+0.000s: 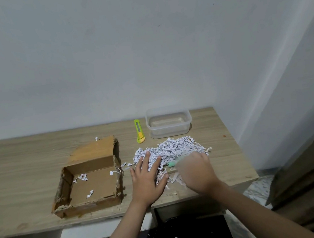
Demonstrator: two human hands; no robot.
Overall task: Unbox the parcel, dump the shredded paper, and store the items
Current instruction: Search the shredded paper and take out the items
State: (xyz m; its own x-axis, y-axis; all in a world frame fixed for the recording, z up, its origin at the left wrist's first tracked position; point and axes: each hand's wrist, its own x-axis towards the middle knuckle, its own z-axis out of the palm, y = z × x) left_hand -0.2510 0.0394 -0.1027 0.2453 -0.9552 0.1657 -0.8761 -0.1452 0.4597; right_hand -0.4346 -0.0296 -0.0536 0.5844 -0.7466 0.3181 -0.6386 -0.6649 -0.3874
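No legible text, brand or number can be made out anywhere. Dark print marks are seen on the strips of the shredded paper (172, 149), but they are too small and broken to be read. A pale label with dark characters is seen on a small item (172, 169) lying in the paper between the hands; it is blurred and cannot be read. No marking is seen on the cardboard box (92, 177), the green utility knife (139, 130) or the clear plastic container (169, 124).
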